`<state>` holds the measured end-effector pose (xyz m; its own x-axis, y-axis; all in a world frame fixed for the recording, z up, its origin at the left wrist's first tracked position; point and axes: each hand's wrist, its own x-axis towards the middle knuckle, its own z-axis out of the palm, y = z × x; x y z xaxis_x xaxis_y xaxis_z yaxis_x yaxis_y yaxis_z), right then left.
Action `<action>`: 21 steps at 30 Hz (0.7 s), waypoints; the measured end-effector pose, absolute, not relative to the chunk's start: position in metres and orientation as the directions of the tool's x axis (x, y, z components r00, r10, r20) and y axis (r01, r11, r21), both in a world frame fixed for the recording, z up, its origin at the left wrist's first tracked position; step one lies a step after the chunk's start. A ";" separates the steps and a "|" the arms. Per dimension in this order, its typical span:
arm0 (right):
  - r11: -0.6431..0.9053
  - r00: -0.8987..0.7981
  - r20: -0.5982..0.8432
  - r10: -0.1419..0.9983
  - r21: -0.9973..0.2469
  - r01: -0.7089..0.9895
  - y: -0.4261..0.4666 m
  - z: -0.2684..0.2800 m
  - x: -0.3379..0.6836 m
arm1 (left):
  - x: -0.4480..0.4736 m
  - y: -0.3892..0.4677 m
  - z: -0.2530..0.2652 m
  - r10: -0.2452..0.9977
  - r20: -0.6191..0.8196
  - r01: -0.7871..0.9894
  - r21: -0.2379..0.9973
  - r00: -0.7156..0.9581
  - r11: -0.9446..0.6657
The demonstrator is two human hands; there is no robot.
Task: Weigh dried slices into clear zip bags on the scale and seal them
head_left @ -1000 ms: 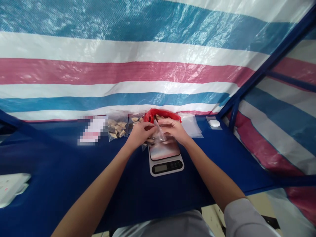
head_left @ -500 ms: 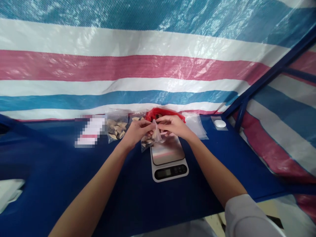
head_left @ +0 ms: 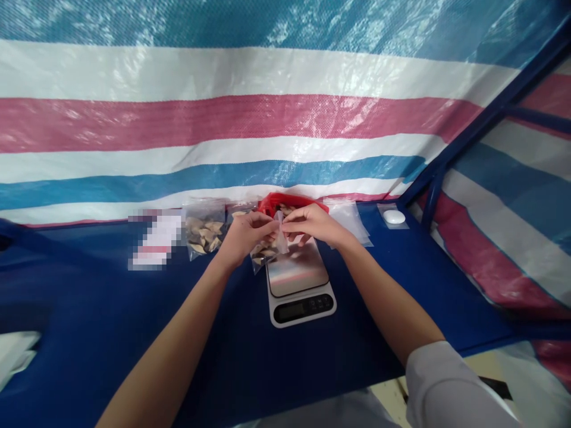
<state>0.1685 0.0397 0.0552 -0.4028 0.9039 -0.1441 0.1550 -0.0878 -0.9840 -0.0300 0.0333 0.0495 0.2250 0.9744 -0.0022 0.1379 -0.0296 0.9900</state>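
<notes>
Between my two hands, above the back of a kitchen scale (head_left: 298, 274), is a small clear plastic bag (head_left: 282, 241). My left hand (head_left: 250, 233) pinches its top edge from the left, fingers closed. From the other side my right hand (head_left: 314, 224) pinches the same edge, its fingertips almost meeting the left ones. Under my left hand, a clear bag with pale brown dried slices (head_left: 262, 257) lies against the scale's left side, partly covered. A red plastic bag (head_left: 272, 203) with similar pieces sits open just behind my hands.
Another filled clear bag (head_left: 205, 233) lies to the left, beside a blurred-out sheet (head_left: 158, 238). Flat clear bags (head_left: 352, 223) are at the right, then a white oval object (head_left: 394, 217) on a small clear bag. A striped tarp (head_left: 223, 122) rises behind the blue table (head_left: 111, 309).
My view has shifted slightly, so things sit a little further left. Both hands keep their pinch on the small bag, whose top looks drawn narrower. The scale's display now looks darker.
</notes>
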 end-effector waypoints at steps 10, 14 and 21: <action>0.004 -0.446 -0.060 0.893 -0.990 0.141 0.043 0.047 0.167 | -0.035 0.030 0.054 0.956 0.019 0.262 0.960 0.292 -0.099; 0.048 -0.457 -0.030 0.889 -0.986 0.157 0.041 0.048 0.165 | -0.035 0.030 0.058 0.950 0.017 0.256 0.961 0.312 -0.101; 0.009 -0.442 -0.064 0.895 -0.987 0.159 0.040 0.049 0.163 | -0.039 0.034 0.056 0.942 -0.010 0.219 0.973 0.335 -0.067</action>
<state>0.1632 0.0397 0.0490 -0.4419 0.8948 -0.0636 0.1593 0.0085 -0.9872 -0.0385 0.0341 0.0560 0.3352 0.9421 -0.0103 0.2194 -0.0674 0.9733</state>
